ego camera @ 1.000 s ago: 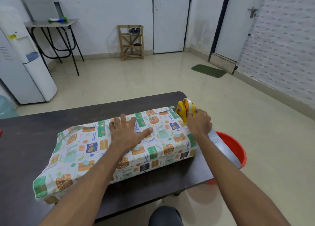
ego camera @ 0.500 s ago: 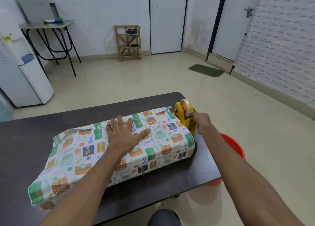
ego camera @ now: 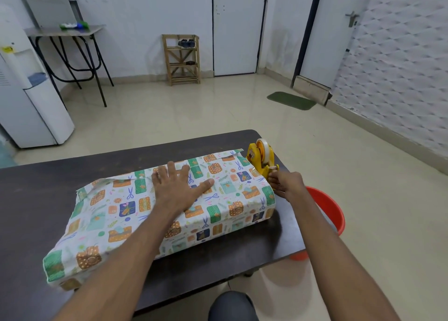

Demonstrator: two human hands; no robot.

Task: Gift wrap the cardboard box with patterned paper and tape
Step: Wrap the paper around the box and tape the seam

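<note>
The patterned paper (ego camera: 232, 199) covers the box completely, so no cardboard shows. The parcel lies slantwise on the dark desk (ego camera: 36, 199), from the lower left of the frame up towards the centre right. Along its upper edge a loose flap of paper lies over the top face, and at the lower left end the paper sticks out unfolded.

The left grip (ego camera: 179, 190) lies flat on the top face with fingers spread, pressing the paper down and holding nothing. Right of the parcel, the right grip (ego camera: 287, 185) has its fingers curled on the lower end of the yellow tape dispenser (ego camera: 260, 158), which stands on the desk just beside the parcel's right end. Whether they pinch tape I cannot tell.

A red bucket (ego camera: 332, 214) stands on the floor at centre right, partly behind the desk's edge.
</note>
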